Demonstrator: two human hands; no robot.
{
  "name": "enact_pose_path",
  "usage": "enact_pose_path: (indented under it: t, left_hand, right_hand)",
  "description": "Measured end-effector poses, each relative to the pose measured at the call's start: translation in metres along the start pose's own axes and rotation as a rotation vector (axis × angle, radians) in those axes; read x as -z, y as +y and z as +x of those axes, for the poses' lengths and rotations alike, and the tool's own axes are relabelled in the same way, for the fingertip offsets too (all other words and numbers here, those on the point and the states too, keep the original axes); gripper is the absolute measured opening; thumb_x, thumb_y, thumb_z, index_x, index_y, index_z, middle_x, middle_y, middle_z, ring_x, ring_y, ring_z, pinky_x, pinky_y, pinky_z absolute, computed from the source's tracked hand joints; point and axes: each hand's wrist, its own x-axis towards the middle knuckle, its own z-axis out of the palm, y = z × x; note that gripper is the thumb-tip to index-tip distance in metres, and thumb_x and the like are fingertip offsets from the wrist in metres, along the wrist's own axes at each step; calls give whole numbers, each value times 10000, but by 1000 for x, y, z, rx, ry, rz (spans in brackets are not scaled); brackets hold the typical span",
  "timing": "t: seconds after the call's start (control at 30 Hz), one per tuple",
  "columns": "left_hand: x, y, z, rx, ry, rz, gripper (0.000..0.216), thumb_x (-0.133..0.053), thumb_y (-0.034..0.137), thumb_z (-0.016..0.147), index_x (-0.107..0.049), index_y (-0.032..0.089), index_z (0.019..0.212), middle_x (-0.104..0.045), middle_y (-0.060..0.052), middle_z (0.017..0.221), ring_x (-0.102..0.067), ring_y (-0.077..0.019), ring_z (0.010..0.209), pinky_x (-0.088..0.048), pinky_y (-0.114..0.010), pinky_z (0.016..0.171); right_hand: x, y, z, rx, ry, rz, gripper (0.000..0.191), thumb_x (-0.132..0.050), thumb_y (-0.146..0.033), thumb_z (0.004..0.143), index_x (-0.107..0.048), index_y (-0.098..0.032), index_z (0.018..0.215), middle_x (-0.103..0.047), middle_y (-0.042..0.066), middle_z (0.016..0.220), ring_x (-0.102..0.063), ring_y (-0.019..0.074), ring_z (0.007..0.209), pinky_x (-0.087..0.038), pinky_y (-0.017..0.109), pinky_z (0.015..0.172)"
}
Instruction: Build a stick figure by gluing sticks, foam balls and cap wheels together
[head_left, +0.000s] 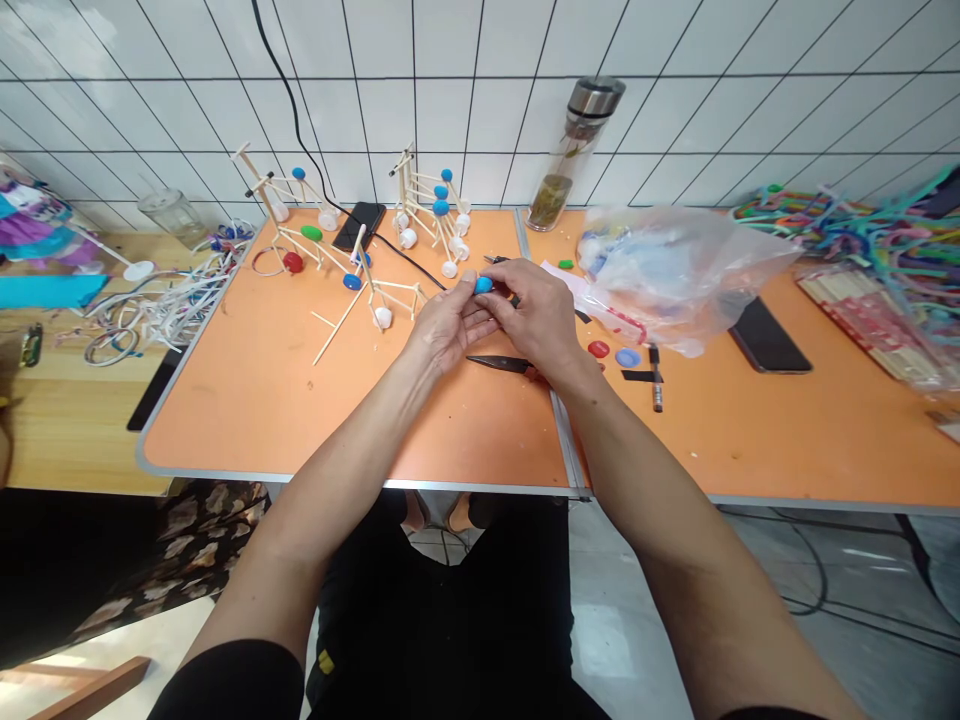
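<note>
Close together above the table's middle, my left hand (454, 325) and my right hand (536, 310) both have their fingers closed on a small blue bottle cap (484, 285). Part of the cap is hidden by the fingers. A dark pointed blade (499, 363) lies just below my right hand, which covers its handle end. To the left of my hands stands a small wooden-stick frame (394, 290) with a white cap at its foot. Loose thin sticks (337, 325) lie beside it.
Stick structures with coloured caps (442, 207) stand at the back. Behind my right hand are a glass bottle (555, 190) and a plastic bag (667, 265). A phone (769, 335), a red cap (598, 349) and pipe cleaners (862, 230) lie to the right. A black cable (296, 120) crosses the back.
</note>
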Motion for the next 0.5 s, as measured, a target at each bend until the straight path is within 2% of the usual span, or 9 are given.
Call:
enact_pose_path:
  t: [0.1, 0.2, 0.33, 0.5]
  left_hand:
    - [-1, 1, -2, 0, 1, 1, 233, -823, 349, 1117, -841, 165, 976, -924, -111, 1082, -891, -223, 1195, -609, -415, 1263]
    - [-1, 2, -3, 2, 5, -1, 234, -816, 343, 1122, -843, 160, 979, -927, -123, 1104, -889, -227, 1223, -610, -414, 1267]
    - [1, 0, -1, 8, 4, 21, 261, -929, 421, 1036, -851, 177, 989, -928, -107, 1069, -894, -236, 1200, -619, -416, 1257]
    - [4, -1, 1, -4, -15, 55, 251, -904, 405, 1057, -839, 176, 976, -925, -92, 1026, -901, -206, 1103, -639, -395, 1224]
  right_hand:
    - [-1, 1, 0, -9, 14, 5, 187, -752, -320, 1030, -837, -305, 1196, -891, 68, 1244, -802, 336, 1145, -631, 494, 1030]
    - [-1, 0, 0, -2, 24, 20, 222, -771, -328, 1011, -845, -305, 1220, -895, 67, 1269, -805, 341, 1175, -634, 497, 1047]
    - [-1, 0, 0, -6, 10, 3, 181, -725, -292, 1020, -860, -300, 1140, -897, 69, 1195, -811, 326, 1113, -630, 482, 1007]
    - [-4, 2, -1, 15, 28, 43, 228, -727, -292, 994, -862, -286, 1177, -899, 77, 1248, -813, 349, 1190, -632, 505, 1043]
